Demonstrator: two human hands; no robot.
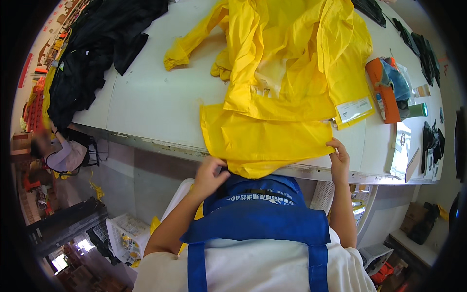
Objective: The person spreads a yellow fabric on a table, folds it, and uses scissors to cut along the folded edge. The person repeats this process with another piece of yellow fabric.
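Observation:
A yellow garment [262, 136], thin and creased, is spread over the white table with its lower band hanging over the near edge. At the band's right corner my right hand [340, 155] pinches the yellow fabric between thumb and fingers. My left hand [210, 176] is at the band's lower left edge, fingers loosely bent and apart, with no cloth seen in its grasp. A clear packet with a white label [353, 110] lies on the garment's right side. Part of the garment's far end is cut off by the top of the picture.
Black garments [92, 58] are heaped on the table's left. An orange box [384, 92] with small items stands at the right, near a green cylinder [417, 110] and black pieces [430, 141]. Another person [68, 151] sits far left. A white basket [127, 238] stands below.

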